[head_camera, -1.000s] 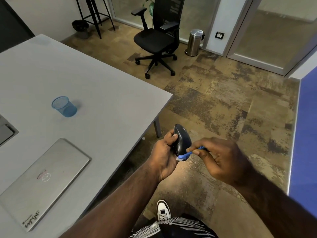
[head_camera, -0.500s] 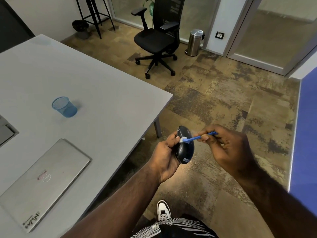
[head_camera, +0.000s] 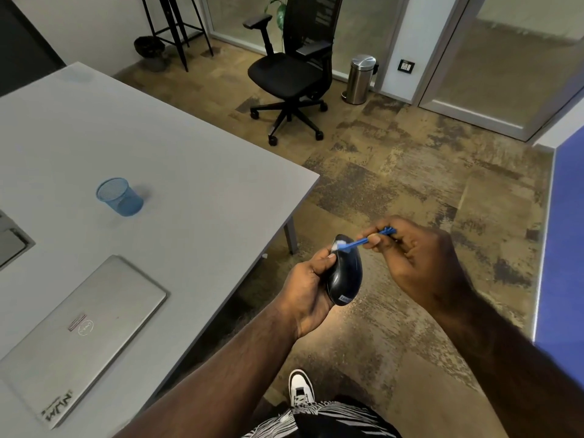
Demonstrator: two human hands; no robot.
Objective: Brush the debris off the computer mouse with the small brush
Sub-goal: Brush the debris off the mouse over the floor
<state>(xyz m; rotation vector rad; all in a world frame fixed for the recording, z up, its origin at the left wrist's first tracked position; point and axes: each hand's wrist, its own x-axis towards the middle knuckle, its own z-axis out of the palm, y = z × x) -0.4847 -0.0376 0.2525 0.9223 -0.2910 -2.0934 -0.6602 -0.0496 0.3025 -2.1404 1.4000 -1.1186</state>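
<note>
A black computer mouse (head_camera: 345, 276) is held upright in my left hand (head_camera: 308, 287), off the table's right edge and above the carpet. My left fingers curl round its left side and back. My right hand (head_camera: 417, 263) pinches the blue handle of a small brush (head_camera: 363, 241). The brush's white bristle tip touches the top front end of the mouse, close to my left thumb.
A grey table (head_camera: 189, 172) fills the left, with a closed silver laptop (head_camera: 76, 330) and a blue mesh cup (head_camera: 120, 197) on it. A black office chair (head_camera: 290, 74) and a steel bin (head_camera: 360, 79) stand farther back. A blue panel (head_camera: 565, 235) runs along the right.
The brush went from the lower end of the mouse up to its top end. My right hand rose with it, and the mouse tilted slightly in my left hand.
</note>
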